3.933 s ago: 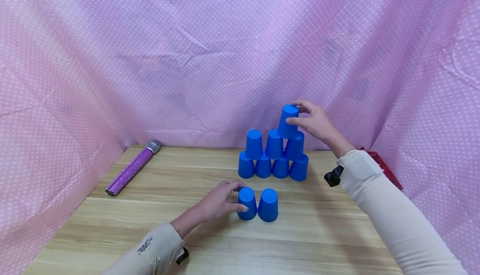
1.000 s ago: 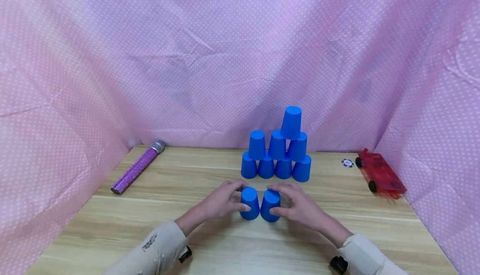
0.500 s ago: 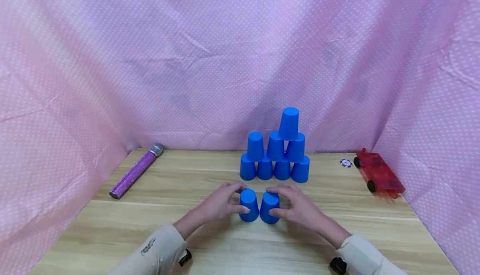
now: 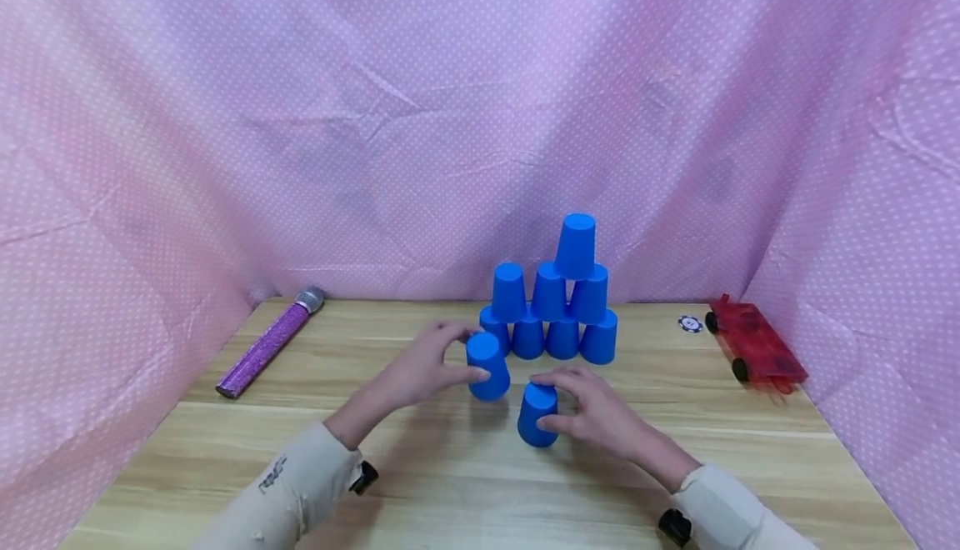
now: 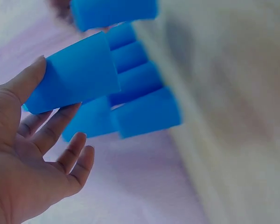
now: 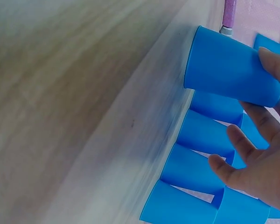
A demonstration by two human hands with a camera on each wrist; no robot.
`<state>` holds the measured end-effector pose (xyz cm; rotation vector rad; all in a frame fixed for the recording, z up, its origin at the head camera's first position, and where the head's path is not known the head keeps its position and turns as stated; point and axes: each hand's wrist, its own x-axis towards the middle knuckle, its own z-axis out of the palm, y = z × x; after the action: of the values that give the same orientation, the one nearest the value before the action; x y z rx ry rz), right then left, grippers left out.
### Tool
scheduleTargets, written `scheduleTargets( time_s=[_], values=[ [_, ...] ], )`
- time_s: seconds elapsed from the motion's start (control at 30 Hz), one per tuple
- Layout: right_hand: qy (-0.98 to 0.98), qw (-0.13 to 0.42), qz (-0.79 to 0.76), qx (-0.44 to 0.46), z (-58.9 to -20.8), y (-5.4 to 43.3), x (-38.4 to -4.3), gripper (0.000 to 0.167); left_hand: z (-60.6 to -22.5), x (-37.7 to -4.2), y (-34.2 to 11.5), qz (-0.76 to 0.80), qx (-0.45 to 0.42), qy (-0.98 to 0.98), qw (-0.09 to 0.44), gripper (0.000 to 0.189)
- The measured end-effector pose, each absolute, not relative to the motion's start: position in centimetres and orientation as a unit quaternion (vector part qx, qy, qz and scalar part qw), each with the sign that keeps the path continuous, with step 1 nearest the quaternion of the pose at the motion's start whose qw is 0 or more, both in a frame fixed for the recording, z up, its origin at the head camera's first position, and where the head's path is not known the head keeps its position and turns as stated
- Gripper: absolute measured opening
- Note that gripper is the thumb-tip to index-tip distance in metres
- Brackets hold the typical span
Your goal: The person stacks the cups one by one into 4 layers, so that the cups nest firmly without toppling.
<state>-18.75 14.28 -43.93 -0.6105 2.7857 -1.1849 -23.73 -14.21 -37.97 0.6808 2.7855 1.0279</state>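
Note:
My left hand (image 4: 423, 371) pinches an upside-down blue cup (image 4: 487, 368) between thumb and fingers, raised off the table, with its shadow below. In the left wrist view this cup (image 5: 74, 72) overlaps the stacked ones behind it. My right hand (image 4: 596, 410) holds a second upside-down cup (image 4: 537, 417) by its sides, close to me on the wood. Behind both hands rises a pyramid of blue cups (image 4: 551, 293): a bottom row of several, three above, and a single top cup (image 4: 576, 247) over the right-hand pair. The held left cup partly hides the bottom row's left end.
A purple glittery microphone (image 4: 270, 343) lies at the left of the wooden table (image 4: 360, 342). At the right are a red toy car (image 4: 757, 342) and a poker chip (image 4: 690, 324). A pink dotted curtain (image 4: 420, 158) hangs around the back and sides.
Earlier my right hand set the top cup on the pyramid, then came down to the near right cup. Now my left hand has lifted its cup up and away toward the pyramid.

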Motion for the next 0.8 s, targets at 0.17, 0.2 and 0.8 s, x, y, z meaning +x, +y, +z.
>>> scheduleTargets(
  time_s=[0.17,0.2,0.8],
  values=[
    [0.904,0.028,-0.380,-0.195,-43.9,14.3,-18.8,0.056,-34.2,-25.0,-14.0,0.339,0.242,0.909,-0.016,0.062],
    [0.904,0.029,-0.379,-0.194,-43.8,14.3,-18.8,0.056,-33.4,-25.3,-13.9,0.338,0.246,0.908,-0.027,0.062],
    [0.908,0.023,-0.373,-0.189,-43.6,14.0,-18.6,0.053,-26.1,-30.9,-9.6,0.328,0.266,0.902,-0.090,0.065]
  ],
)
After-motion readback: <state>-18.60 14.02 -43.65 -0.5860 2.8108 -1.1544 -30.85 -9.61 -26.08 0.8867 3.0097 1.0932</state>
